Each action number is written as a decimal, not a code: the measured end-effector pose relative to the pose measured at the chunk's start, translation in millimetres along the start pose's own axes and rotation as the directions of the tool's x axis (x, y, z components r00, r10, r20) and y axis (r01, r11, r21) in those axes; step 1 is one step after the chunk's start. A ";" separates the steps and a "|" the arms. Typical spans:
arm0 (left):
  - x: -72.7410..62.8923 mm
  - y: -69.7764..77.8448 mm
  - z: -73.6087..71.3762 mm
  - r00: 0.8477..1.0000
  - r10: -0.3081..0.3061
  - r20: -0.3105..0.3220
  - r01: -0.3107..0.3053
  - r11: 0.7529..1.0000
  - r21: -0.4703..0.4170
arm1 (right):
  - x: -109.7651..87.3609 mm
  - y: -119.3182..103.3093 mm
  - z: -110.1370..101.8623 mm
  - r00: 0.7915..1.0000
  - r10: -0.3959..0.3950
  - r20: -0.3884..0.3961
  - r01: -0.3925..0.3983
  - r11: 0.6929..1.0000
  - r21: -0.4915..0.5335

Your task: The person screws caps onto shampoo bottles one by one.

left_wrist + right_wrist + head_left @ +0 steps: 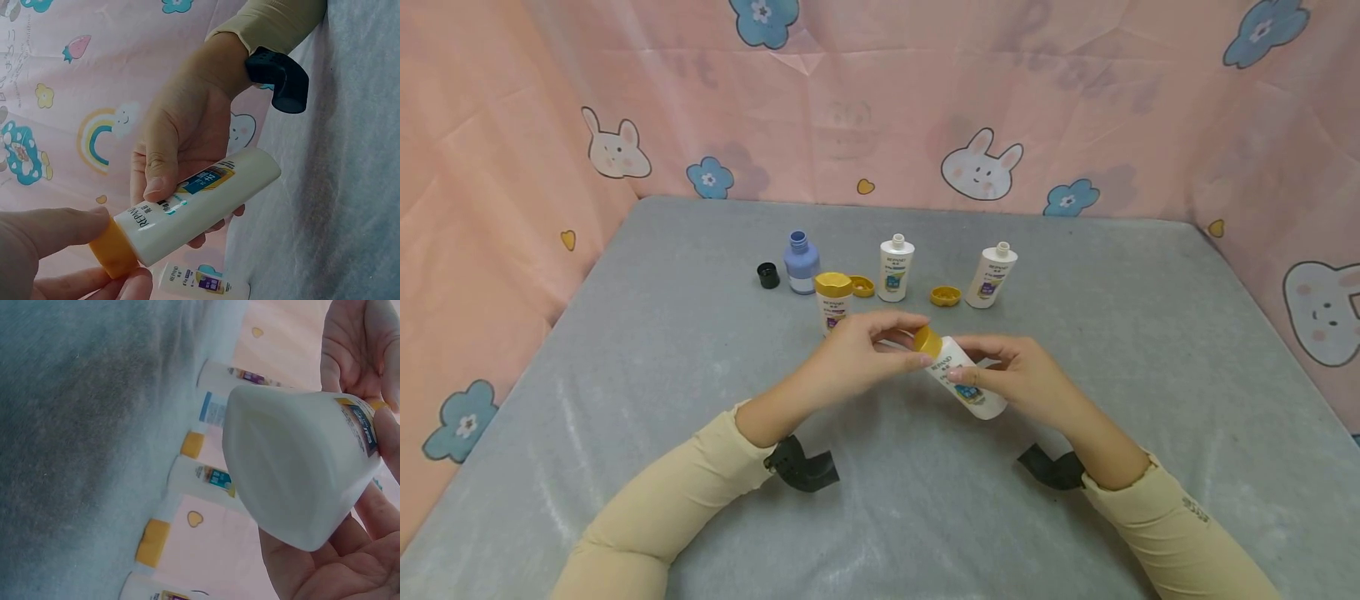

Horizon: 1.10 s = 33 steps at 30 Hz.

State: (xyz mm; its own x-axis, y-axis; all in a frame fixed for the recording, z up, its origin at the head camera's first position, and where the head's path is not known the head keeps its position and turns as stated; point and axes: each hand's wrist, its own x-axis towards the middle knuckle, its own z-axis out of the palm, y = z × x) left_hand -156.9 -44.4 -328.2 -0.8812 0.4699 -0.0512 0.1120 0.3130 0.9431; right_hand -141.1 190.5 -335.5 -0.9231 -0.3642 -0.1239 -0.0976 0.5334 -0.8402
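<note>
Facing R-wrist cam: btl base (284,465); cap (928,342) prob. obscured vs. head.

The left hand (37,240) pinched the yellow cap (114,253) of a slanted white bottle (194,212), whose body the right hand (194,112) gripped, while 1 further white bottle (187,281) appeared at the lower edge, before a pink patterned backdrop (62,137).

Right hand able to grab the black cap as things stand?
Probably not: the right hand is gripping the held bottle, and the left hand and standing capped bottle lie between it and the black cap.
</note>
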 end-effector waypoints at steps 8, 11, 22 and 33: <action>1.6 -0.3 -2.0 1.000 0.003 0.020 -0.002 0.999 -0.045 | -0.2 -0.9 -0.3 1.000 -0.009 0.002 0.009 1.000 0.001; 1.8 0.0 -2.3 1.000 -0.019 -0.002 0.019 0.998 -0.054 | -0.4 -1.3 -0.7 1.000 -0.012 0.004 0.012 1.000 0.007; 2.9 0.1 -1.8 1.000 -0.001 -0.011 0.001 0.999 -0.051 | -0.6 -2.7 0.0 1.000 -0.013 0.006 0.013 1.000 0.000; 1.3 1.9 -2.0 1.000 0.005 0.009 -0.005 0.999 -0.051 | -0.4 -1.9 0.3 1.000 0.002 0.010 -0.002 1.000 -0.001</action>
State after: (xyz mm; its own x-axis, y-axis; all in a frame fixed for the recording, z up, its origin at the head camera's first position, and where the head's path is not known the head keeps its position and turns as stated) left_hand -158.7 -44.9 -325.8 -0.8763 0.4792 -0.0494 0.0928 0.2685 0.9588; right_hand -140.4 189.5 -334.0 -0.9194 -0.3709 -0.1309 -0.0961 0.5346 -0.8396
